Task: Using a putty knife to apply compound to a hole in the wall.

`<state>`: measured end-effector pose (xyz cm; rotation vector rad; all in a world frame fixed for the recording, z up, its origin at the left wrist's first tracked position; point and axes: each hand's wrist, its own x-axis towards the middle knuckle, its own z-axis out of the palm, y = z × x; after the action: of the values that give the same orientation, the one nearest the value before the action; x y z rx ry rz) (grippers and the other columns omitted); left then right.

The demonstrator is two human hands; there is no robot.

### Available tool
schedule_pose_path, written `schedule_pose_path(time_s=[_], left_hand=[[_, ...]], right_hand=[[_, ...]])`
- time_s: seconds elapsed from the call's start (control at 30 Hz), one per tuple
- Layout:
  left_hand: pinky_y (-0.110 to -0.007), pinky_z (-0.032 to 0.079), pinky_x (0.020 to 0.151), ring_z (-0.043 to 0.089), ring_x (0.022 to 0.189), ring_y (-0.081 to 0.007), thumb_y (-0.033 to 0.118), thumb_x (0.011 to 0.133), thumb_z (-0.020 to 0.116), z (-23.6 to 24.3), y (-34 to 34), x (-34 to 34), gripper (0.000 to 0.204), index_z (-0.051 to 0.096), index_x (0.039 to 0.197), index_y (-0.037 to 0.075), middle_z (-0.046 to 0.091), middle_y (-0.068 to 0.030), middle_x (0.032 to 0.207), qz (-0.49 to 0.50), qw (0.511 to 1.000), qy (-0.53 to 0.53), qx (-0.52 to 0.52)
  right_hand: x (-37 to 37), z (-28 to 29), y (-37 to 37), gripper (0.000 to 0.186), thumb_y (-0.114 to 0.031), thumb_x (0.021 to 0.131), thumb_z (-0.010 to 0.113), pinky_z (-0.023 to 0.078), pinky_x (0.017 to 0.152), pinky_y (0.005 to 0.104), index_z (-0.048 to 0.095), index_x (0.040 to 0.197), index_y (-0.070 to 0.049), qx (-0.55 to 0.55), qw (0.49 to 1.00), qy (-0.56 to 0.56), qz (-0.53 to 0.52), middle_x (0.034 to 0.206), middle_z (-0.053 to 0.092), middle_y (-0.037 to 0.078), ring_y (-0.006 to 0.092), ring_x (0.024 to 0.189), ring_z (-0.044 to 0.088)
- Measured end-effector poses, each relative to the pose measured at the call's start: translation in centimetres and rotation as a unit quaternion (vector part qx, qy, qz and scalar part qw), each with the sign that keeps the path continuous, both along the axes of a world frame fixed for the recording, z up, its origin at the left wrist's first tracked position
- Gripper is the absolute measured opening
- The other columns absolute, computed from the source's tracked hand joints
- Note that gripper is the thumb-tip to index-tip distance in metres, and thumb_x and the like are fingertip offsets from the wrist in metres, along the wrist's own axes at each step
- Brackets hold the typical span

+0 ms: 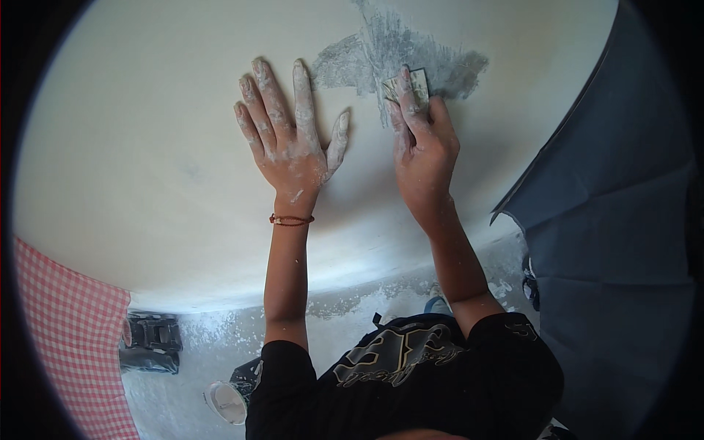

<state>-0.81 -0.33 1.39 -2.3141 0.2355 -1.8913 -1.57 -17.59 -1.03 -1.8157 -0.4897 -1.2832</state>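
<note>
My left hand (pixel 287 143) lies flat against the off-white wall (pixel 161 117), fingers spread, with white dust on them and a reddish-brown cord bracelet (pixel 291 219) at the wrist. To its right, my right hand (pixel 427 150) presses a small square piece of sandpaper (pixel 418 86) to the wall, fingers laid over it. Its pale, green-marked back faces me and a dark edge shows; the side against the wall is hidden. Around and above the sandpaper spreads a rough grey patch (pixel 341 62) with streaky scratch marks, where the wall's pale surface is broken.
A dark grey-blue cloth (pixel 609 242) hangs along the right side. Pink checked cloth (pixel 70 323) covers the lower left, beside a black object (pixel 154 334). On the dusty grey floor (pixel 198 374), strewn with white flakes, a bucket (pixel 227 403) stands near my left side.
</note>
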Motion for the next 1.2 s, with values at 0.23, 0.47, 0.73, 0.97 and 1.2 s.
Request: schedule_pose_path(time_s=[0.23,0.47,0.73,0.97,1.2], left_hand=[[-0.055,0.024,0.123,0.029,0.152,-0.0440,0.051,0.094,0.061,-0.3,0.1,0.2,0.075,0.047,0.154,0.008,0.032,-0.0269,0.163,-0.001,1.000,-0.004,0.003],[-0.053,0.022,0.124,0.034,0.149,-0.0436,0.056,0.095,0.057,-0.4,0.3,0.3,0.070,0.052,0.152,0.015,0.037,-0.0253,0.161,0.012,1.000,0.005,-0.011],[-0.053,0.023,0.124,0.034,0.149,-0.0442,0.056,0.094,0.057,-0.4,0.5,0.1,0.070,0.054,0.150,0.014,0.037,-0.0257,0.161,0.015,1.000,0.000,-0.004],[-0.054,0.024,0.123,0.035,0.149,-0.0447,0.055,0.094,0.058,-0.3,0.4,0.3,0.071,0.053,0.151,0.013,0.037,-0.0260,0.160,0.008,1.000,-0.004,-0.007],[-0.054,0.023,0.123,0.035,0.149,-0.0446,0.055,0.094,0.058,-0.5,0.7,0.3,0.071,0.053,0.151,0.013,0.037,-0.0261,0.160,0.015,1.000,-0.002,0.000]], right_hand=[[-0.1,-0.8,-0.2,0.055,-0.002,0.092,0.069,0.057,0.069,0.0406,0.060,0.145,-0.016,-0.004,1.000,0.003,-0.012,0.097,0.061,0.015,0.0325,0.076,0.068],[0.5,-0.2,0.2,0.058,-0.001,0.091,0.069,0.057,0.070,0.0399,0.059,0.146,-0.016,-0.020,0.999,0.000,-0.030,0.098,0.061,0.015,0.0318,0.079,0.069],[-0.2,-0.7,-0.1,0.058,-0.001,0.091,0.070,0.057,0.069,0.0399,0.059,0.145,-0.016,-0.011,1.000,0.000,-0.012,0.097,0.060,0.015,0.0306,0.077,0.068],[-0.2,-1.4,-0.4,0.058,-0.001,0.089,0.071,0.057,0.068,0.0400,0.061,0.144,-0.017,-0.009,1.000,0.012,-0.013,0.096,0.059,0.014,0.0309,0.075,0.067],[-0.2,-0.9,-0.1,0.056,-0.003,0.091,0.071,0.057,0.069,0.0389,0.060,0.144,-0.016,-0.016,1.000,0.014,-0.017,0.097,0.061,0.014,0.0303,0.076,0.068]])
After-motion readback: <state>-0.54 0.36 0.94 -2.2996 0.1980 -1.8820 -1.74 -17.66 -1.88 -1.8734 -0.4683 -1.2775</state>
